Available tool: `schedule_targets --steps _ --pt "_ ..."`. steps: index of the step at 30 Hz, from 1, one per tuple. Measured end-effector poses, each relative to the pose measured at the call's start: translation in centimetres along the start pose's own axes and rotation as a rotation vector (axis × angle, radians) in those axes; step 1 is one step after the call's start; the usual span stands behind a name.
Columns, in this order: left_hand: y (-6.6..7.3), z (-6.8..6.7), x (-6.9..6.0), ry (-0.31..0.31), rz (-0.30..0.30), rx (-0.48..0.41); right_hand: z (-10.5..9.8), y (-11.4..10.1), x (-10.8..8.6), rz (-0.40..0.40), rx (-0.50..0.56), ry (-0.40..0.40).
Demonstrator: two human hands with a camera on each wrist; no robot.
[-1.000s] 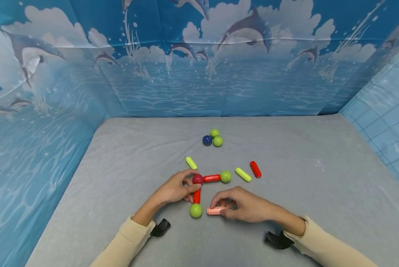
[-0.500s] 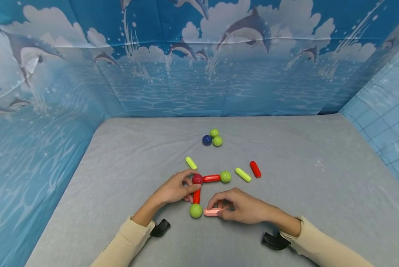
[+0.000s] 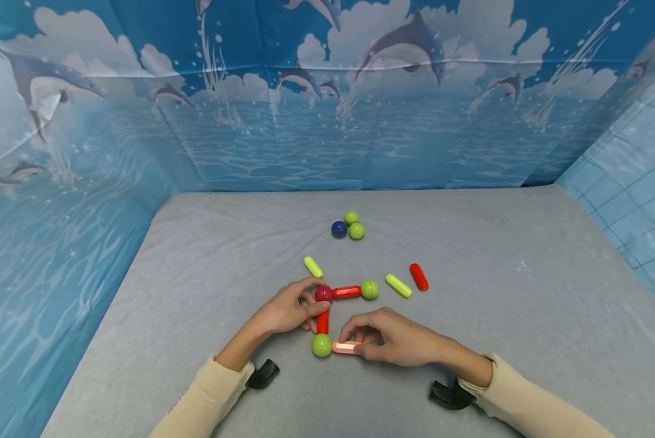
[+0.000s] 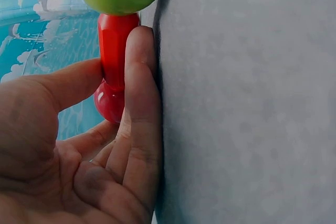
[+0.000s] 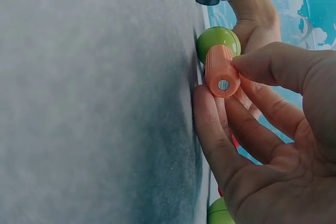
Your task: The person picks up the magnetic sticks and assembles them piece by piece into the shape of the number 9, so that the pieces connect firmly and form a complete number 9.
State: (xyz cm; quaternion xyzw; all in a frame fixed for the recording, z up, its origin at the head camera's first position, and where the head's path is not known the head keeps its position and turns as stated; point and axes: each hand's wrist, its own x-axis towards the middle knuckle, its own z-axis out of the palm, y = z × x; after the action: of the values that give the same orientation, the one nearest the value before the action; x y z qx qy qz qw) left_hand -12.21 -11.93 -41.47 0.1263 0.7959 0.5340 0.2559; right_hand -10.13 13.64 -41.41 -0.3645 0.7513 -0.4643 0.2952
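My left hand (image 3: 290,307) grips the dark red ball (image 3: 324,294) and the top of a red stick (image 3: 323,323) below it. That stick ends at a green ball (image 3: 322,345). A second red stick (image 3: 347,292) runs right from the dark red ball to another green ball (image 3: 370,289). Between thumb and fingers, my right hand (image 3: 395,337) pinches a pink stick (image 3: 345,347), whose left end meets the lower green ball. In the right wrist view the pink stick (image 5: 222,71) shows a round metal end, with the green ball (image 5: 218,43) behind it.
Farther back lie a blue ball (image 3: 339,229) and two green balls (image 3: 356,230). One yellow-green stick (image 3: 313,266) lies just above my left hand; another (image 3: 399,286) is beside a loose red stick (image 3: 419,277) on the right. A dolphin-print curtain (image 3: 305,140) borders the grey table (image 3: 502,261).
My right hand has moved slightly left with the pink stick, closing the gap to the lower green ball. My left hand keeps its hold.
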Motion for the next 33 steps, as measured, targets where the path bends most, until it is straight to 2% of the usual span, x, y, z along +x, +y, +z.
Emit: schedule_targets --steps 10,22,28,33 --pt "-0.1 0.19 -0.01 0.0 -0.01 -0.018 -0.24 0.11 -0.22 0.008 -0.002 -0.013" --pt "-0.3 0.3 0.06 -0.014 0.01 -0.012 -0.56 0.11 -0.55 -0.011 -0.039 -0.009" --pt "0.18 0.05 -0.49 -0.079 0.038 0.043 -0.56 0.32 -0.55 -0.005 -0.028 -0.025" --pt "0.34 -0.09 -0.57 -0.133 0.038 0.046 -0.57 0.43 -0.68 -0.003 -0.02 -0.024"
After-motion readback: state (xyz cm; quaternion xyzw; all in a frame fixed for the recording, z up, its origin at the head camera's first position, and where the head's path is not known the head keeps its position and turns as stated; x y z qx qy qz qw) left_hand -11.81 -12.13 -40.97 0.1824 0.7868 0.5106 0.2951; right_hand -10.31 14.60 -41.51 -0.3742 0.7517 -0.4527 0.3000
